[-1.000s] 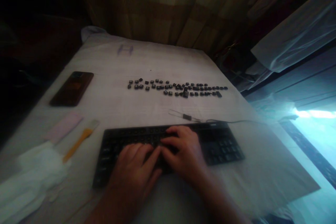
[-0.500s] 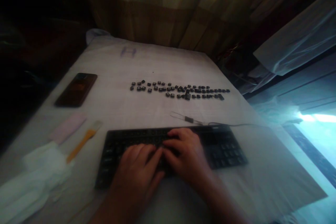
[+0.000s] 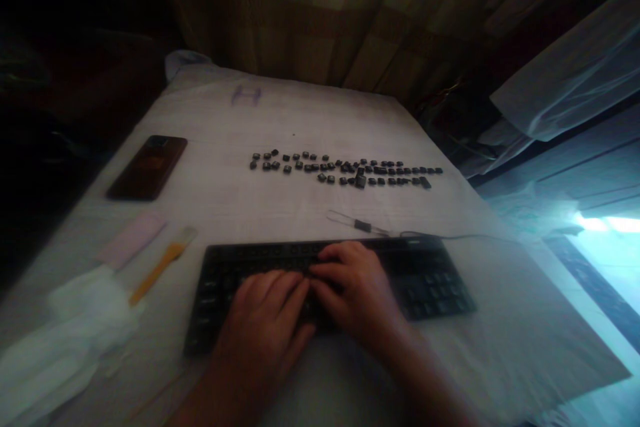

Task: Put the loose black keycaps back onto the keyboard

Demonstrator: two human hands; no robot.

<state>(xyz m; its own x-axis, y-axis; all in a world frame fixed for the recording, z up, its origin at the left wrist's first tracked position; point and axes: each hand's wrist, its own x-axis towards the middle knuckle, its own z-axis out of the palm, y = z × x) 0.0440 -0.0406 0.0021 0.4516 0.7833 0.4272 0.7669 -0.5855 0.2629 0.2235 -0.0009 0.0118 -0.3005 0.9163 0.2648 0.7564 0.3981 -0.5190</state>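
Note:
A black keyboard (image 3: 430, 280) lies on the white-covered table, with both my hands over its middle. My left hand (image 3: 270, 313) rests palm down across the keys, fingers stretched forward and the thumb apart. From the other side my right hand (image 3: 353, 283) reaches in with bent fingers. Its thumb and fingertips draw together beside my left fingertips; whatever is between them is hidden. Beyond the keyboard, many loose black keycaps (image 3: 360, 180) are spread in rough rows. A wire keycap puller (image 3: 363, 225) with a dark handle lies just behind the keyboard.
On the left are a phone (image 3: 149, 169), a pink block (image 3: 133, 238), a brush with an orange handle (image 3: 157, 273) and a crumpled white cloth (image 3: 70, 340). A thin cable (image 3: 470, 237) runs right from the keyboard. Curtains (image 3: 310, 20) hang behind the table.
The view has shifted slightly. My hands stay over the same part of the keyboard, and their fingers have moved only a little.

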